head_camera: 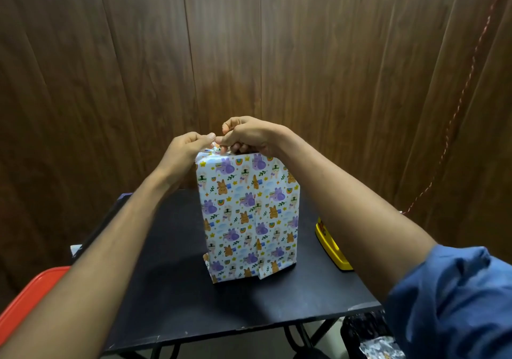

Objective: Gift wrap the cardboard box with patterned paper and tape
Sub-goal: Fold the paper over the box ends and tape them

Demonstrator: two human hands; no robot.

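Observation:
A tall box wrapped in white paper printed with purple and brown animals stands upright on the small black table. Both my hands meet at its top end. My left hand pinches the paper fold at the top left corner. My right hand has its fingers curled down onto the top edge, pinching the same fold beside the left thumb. The top face of the box is hidden behind my hands. A loose paper flap sticks out at the bottom front of the box.
A yellow tape dispenser lies on the table's right edge, partly behind my right forearm. A red tray sits at the lower left. Dark wood panelling forms the wall behind, with a red cord hanging on the right.

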